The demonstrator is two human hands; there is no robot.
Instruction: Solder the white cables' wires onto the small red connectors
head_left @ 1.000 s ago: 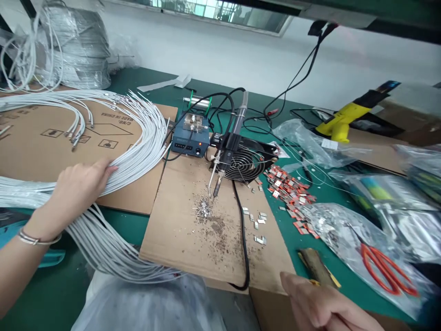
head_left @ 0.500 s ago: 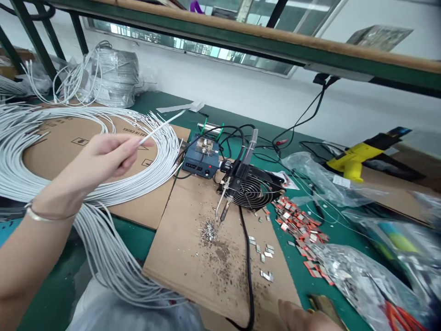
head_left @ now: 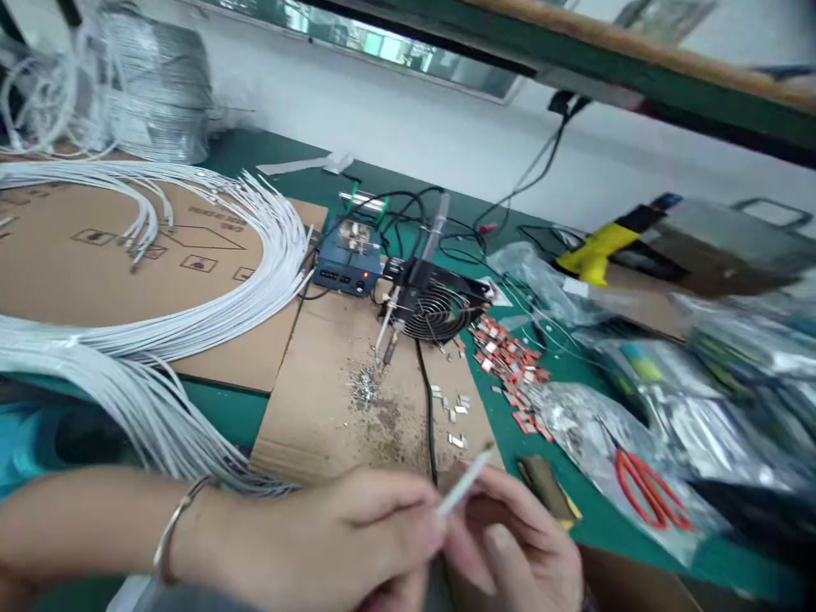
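Note:
My left hand point(head_left: 344, 531) pinches a short end of white cable point(head_left: 465, 484) between thumb and forefinger. The cable's darker tip points up and to the right. Close against it, my right hand point(head_left: 526, 535) has its fingers curled, with the forefinger behind the cable end. Motion blur hides what, if anything, the right fingers hold. Both hands are together in front of a cardboard sheet point(head_left: 306, 408). On that sheet, a soldering iron point(head_left: 417, 276) rests in its holder, above a patch of solder bits point(head_left: 365, 387).
A big coil of white cables point(head_left: 210, 340) lies at left. A blue soldering station point(head_left: 348, 263) and black fan point(head_left: 439, 314) stand ahead. To the right are orange-and-metal pieces point(head_left: 507, 357), red-handled pliers point(head_left: 647, 489), plastic bags point(head_left: 586, 425) and a yellow tool point(head_left: 599, 255). A shelf point(head_left: 574, 59) crosses above.
My left hand has come down and right with the cable, from over the coil to the front. My right hand has moved in and met it. The view has shifted right.

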